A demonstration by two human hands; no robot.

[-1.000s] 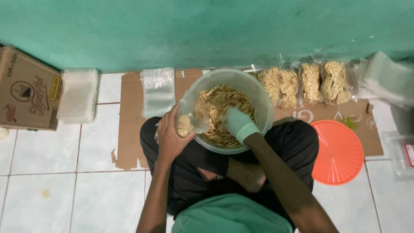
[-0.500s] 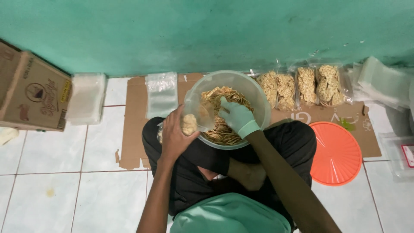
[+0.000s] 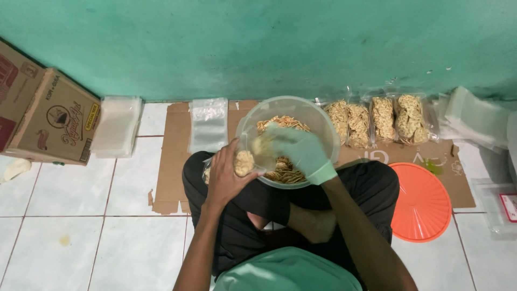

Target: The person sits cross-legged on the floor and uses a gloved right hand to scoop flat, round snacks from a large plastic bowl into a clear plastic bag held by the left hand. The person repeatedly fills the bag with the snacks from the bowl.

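Crackers (image 3: 243, 162) in left hand (image 3: 225, 178) grip — gloved right hand (image 3: 299, 149) in bowl (image 3: 323, 121)

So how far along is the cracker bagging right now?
Done: filled bags line the wall. In hand: the left hand holds a part-filled bag; the gloved right hand is in the bowl. Left: crackers in the bowl, empty bags beside it.

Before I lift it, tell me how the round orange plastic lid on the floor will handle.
The round orange plastic lid is thin and wide, so probably light and slightly flexible. It lies flat on the tiles, so it likely slides rather than tips. Its smooth surface may be slippery.
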